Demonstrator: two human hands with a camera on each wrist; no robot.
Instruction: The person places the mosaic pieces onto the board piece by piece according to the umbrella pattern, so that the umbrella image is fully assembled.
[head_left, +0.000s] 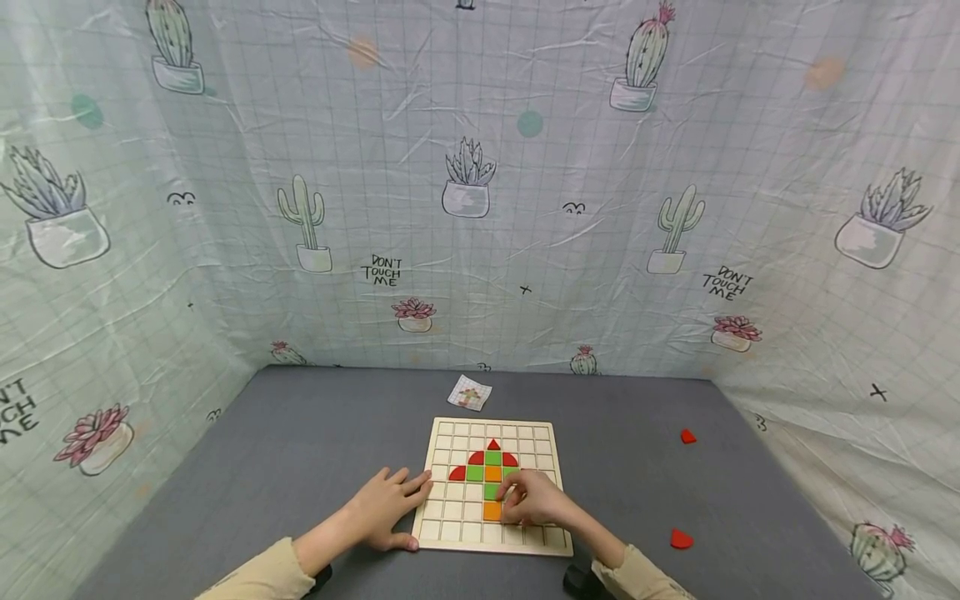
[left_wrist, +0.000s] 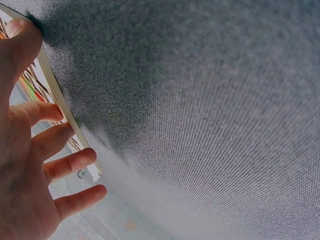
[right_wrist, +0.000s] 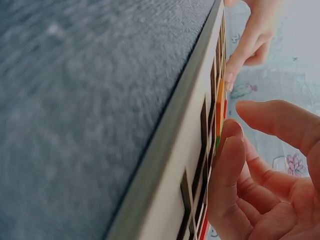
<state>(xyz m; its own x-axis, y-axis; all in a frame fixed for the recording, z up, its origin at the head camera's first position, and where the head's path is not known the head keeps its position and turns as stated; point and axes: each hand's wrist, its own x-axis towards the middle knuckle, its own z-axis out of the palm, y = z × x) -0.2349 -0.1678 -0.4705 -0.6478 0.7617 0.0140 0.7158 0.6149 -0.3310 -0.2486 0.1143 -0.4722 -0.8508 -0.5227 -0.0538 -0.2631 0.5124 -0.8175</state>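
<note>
A pale wooden grid board (head_left: 450, 529) lies flat on the table, bearing red, green and orange tiles. A red triangle (head_left: 492, 444) tops the pattern; at its bottom sits an orange square (head_left: 492, 511), directly below a green square (head_left: 491, 492). My left hand (head_left: 382, 507) rests at the board's left edge, fingers spread, thumb by the near corner. Over the board's right half, my right hand (head_left: 538, 498) has its fingertips right beside the green and orange squares. In the right wrist view its thumb stands apart from the bent fingers, with no piece visible between them.
Two loose red pieces lie on the grey table (head_left: 322, 442) to the right: one farther back (head_left: 688, 436), one rounded piece (head_left: 681, 539) nearer. Behind the board is a small printed card (head_left: 470, 392) with a similar pattern. A cactus-print curtain (head_left: 480, 275) surrounds the table's back and sides.
</note>
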